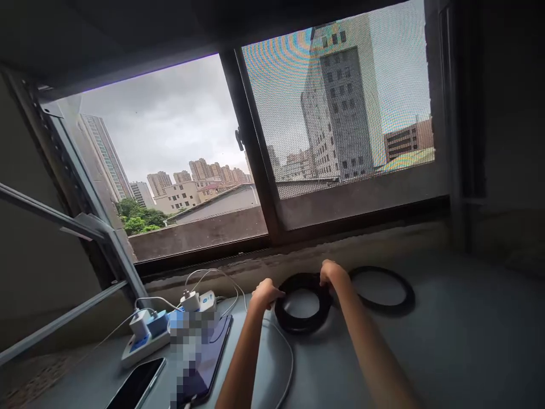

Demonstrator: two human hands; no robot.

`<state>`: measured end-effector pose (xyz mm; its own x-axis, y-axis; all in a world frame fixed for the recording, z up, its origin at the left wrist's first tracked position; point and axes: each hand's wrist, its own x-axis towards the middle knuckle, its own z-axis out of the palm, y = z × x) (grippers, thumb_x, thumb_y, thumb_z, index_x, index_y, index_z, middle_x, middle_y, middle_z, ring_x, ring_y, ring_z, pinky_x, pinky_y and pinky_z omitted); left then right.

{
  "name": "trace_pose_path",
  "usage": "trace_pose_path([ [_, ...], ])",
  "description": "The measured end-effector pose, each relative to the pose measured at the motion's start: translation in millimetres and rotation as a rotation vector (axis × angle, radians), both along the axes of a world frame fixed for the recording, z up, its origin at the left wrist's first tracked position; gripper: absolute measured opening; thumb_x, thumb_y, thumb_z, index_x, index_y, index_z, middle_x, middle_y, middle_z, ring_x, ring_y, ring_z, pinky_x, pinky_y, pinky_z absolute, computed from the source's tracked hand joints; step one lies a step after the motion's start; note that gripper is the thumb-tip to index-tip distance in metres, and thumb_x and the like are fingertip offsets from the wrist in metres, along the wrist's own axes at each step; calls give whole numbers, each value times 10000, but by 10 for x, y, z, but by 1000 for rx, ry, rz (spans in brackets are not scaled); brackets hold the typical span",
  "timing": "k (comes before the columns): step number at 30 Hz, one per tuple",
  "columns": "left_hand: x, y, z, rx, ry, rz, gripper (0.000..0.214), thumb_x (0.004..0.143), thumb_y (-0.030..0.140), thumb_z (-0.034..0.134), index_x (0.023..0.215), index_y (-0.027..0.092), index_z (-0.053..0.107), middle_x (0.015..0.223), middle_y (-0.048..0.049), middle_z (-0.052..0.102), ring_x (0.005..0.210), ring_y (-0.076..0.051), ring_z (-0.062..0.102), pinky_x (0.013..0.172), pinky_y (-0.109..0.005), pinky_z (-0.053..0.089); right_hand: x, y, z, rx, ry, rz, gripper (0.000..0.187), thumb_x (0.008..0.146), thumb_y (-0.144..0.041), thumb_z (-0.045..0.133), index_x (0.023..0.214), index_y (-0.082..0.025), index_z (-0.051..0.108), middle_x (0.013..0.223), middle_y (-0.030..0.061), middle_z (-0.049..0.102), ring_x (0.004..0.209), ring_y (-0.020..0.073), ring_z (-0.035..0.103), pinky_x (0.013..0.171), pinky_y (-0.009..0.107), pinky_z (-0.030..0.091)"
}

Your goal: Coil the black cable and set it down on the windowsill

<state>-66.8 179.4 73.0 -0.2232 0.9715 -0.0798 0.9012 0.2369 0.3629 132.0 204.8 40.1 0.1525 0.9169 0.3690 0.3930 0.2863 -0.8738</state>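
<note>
A thick black ring [303, 325], perhaps a coil or several rings stacked, lies on the grey-blue tabletop near the window sill. My left hand [264, 292] grips its left edge, with the thumb side over the rim. At its upper right edge is my right hand [332, 274], fingers bent down and closed on the rim; the fingertips are partly hidden. Just right of my right forearm, a thinner, wider black ring [407, 301] lies flat, partly hidden behind the arm.
Left on the tabletop [460, 341] stands a white power strip [147, 347] with several chargers and cables. A phone [138, 383] and a dark tablet-like device [213, 358] lie before it. One white cable [292, 363] runs between my arms. A metal frame [123, 255] stands left, by the window.
</note>
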Motion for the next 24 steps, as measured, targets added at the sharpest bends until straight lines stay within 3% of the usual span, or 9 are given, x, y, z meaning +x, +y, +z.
trace_pose_path([
  [3,64,-53,141,198,-14,-7,138,754,234,709,736,141,609,793,-82,643,882,-264,644,712,-264,497,45,-16,136,-366,-137,67,305,909,-337,573,1156,-157,577,1134,79,596,951,188,606,798,386,537],
  [6,178,-165,393,429,-66,-54,153,864,294,594,893,151,638,1032,-99,618,1049,-248,578,826,-268,459,108,-61,311,-525,-217,102,268,905,-313,584,1115,-147,593,1102,72,610,933,179,613,802,377,533],
  [11,373,-455,783,670,-187,-176,262,905,376,486,852,172,641,932,-47,626,759,-164,611,706,-242,447,187,-185,513,-441,-200,109,243,866,-256,614,1079,-140,607,1089,92,638,934,183,626,777,318,520],
  [16,484,-653,902,875,-446,-317,405,812,501,480,651,163,633,762,-57,589,568,-153,544,492,-246,390,259,-334,646,-283,-110,140,209,840,-261,613,1020,-160,645,1013,73,683,880,160,652,698,222,487],
  [18,525,-699,936,857,-638,-362,437,745,560,534,608,154,621,715,-62,574,514,-144,515,433,-232,359,310,-398,702,-232,-80,142,216,840,-271,607,1020,-159,652,946,64,695,828,148,660,673,211,480],
  [21,624,-818,1035,689,-994,-404,421,667,557,627,577,147,593,656,-59,576,480,-147,522,410,-218,355,426,-498,794,-177,-47,111,180,821,-250,619,971,-163,666,832,50,698,759,152,666,645,216,477],
  [24,739,-1078,1165,684,-1240,-483,377,709,488,603,516,168,545,475,-23,485,419,-152,489,416,-238,388,582,-607,894,-115,-10,50,173,818,-269,615,951,-171,669,819,49,694,735,167,670,637,238,482],
])
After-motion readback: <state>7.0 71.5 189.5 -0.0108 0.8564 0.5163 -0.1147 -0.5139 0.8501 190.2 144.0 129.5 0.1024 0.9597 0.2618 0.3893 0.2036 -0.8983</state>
